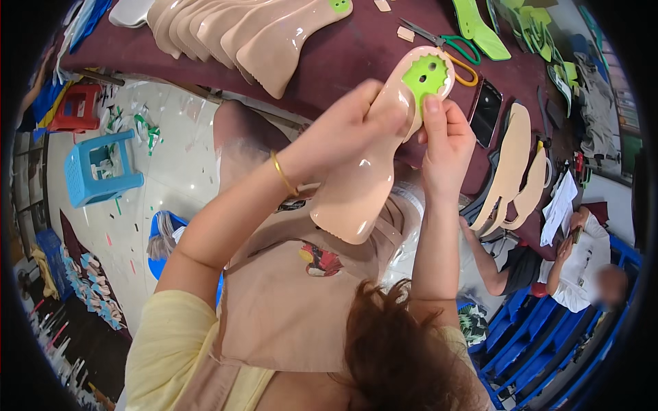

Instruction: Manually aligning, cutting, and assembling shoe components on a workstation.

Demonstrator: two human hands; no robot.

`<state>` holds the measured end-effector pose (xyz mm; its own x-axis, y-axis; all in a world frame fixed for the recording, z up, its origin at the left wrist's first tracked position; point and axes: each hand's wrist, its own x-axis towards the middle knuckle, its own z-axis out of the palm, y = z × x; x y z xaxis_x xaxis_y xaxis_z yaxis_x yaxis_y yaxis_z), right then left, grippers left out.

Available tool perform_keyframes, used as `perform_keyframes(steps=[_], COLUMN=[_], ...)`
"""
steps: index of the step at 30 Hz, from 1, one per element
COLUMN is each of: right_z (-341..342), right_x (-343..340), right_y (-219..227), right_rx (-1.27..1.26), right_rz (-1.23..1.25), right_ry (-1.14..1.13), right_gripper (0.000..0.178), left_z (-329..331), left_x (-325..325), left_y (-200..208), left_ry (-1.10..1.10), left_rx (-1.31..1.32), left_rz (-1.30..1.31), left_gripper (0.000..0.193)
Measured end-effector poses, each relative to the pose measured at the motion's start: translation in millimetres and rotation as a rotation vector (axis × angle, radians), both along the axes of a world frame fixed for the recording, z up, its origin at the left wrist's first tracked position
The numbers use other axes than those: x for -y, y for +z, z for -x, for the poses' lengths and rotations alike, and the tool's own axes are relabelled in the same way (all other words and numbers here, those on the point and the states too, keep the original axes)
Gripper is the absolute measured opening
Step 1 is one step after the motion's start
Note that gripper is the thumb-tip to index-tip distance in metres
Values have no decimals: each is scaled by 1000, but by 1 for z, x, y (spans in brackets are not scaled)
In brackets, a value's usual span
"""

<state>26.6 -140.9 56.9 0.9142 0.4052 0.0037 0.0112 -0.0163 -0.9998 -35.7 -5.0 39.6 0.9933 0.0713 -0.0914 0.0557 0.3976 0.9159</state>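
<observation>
A glossy beige foot-shaped piece [353, 198], possibly an insole, is held at a slant above my lap. Its rounded far end carries a bright green scalloped patch [416, 70] with two dark holes. My left hand [353, 127], below a gold bangle [279, 170], wraps around its narrow middle, slightly blurred. At the green end, my right hand [447, 133] pinches the edge, thumb resting on the patch and fingers curled. Similar beige pieces [267, 51] lie overlapped in a row on the dark red table [343, 58], at the far left.
Scissors [460, 49] with green and orange handles lie beyond my right hand. Right of it are a dark phone [487, 111], tan sole-shaped pieces [510, 154] and green pieces [483, 31]. A blue stool [103, 168] and red stool [77, 108] stand left. Another person [579, 264] sits at right.
</observation>
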Motion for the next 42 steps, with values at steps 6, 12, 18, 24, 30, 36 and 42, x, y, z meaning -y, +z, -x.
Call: perform_keyframes(steps=[6, 12, 18, 24, 30, 36, 42], right_z=[12, 13, -2, -8, 0, -11, 4], right_x=[1, -1, 5, 5, -9, 6, -6], right_y=[-6, 2, 10, 2, -3, 0, -1], right_rx=[269, 1041, 1020, 472, -17, -315, -364], right_rz=[202, 523, 419, 44, -332, -313, -363], right_ry=[30, -37, -17, 85, 226, 307, 157], right_gripper=[35, 26, 11, 17, 63, 33, 27], left_z=[8, 7, 7, 8, 17, 5, 12], left_x=[1, -1, -6, 3, 27, 11, 3], left_y=[-7, -7, -3, 8, 6, 8, 0], left_ry=[107, 148, 142, -24, -267, -351, -329], left_rx=[-46, -65, -78, -157, -107, -90, -86], left_rz=[90, 159, 50, 313, 638, 435, 208], left_gripper=[32, 34, 36, 44, 76, 86, 63])
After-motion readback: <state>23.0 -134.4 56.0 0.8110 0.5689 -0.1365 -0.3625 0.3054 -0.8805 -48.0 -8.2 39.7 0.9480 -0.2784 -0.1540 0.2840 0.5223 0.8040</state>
